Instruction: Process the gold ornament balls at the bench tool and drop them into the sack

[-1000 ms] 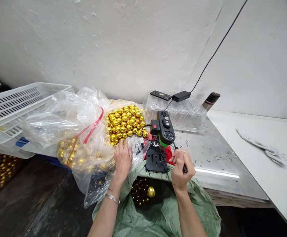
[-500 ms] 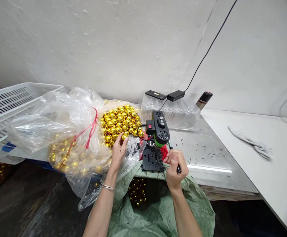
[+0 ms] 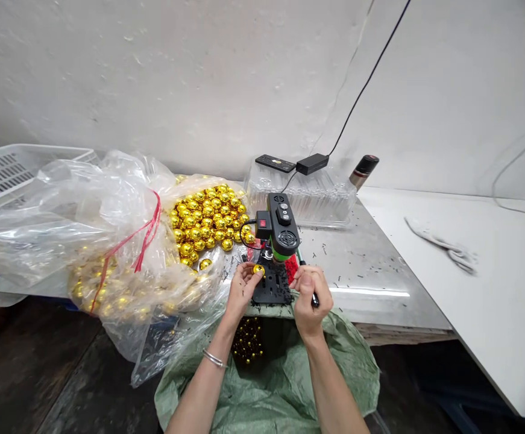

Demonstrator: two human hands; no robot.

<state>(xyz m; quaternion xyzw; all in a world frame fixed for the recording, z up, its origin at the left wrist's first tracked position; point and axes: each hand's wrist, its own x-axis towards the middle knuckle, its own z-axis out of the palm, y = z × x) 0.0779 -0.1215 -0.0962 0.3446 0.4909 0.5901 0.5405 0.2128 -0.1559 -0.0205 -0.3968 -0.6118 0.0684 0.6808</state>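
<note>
Between the thumb and fingers of my left hand [image 3: 243, 290] is a shiny gold ball [image 3: 258, 270], held at the left side of the black slotted base plate [image 3: 271, 288]. Above that plate stands a small black and green machine [image 3: 284, 224] with a red switch. My right hand [image 3: 311, 296] is wrapped round the black-gripped lever [image 3: 316, 299] at the machine's right side. Many more gold balls [image 3: 208, 218] lie in an opened clear plastic bag to the left. Small black bits are scattered around the base, and red bits [image 3: 292, 266] lie behind my right hand.
A green woven sack [image 3: 271, 392] hangs open below the table edge, gold balls inside. Left are a clear bag with red string [image 3: 147, 232] and a white basket [image 3: 31, 154]. Behind stand a clear plastic tray [image 3: 307, 196], a power adapter [image 3: 311, 163] and a flask [image 3: 364, 170].
My left hand has moved right with a gold ball, from the pile to the machine's base plate. My right hand stays on the lever. The camera view has shifted slightly.
</note>
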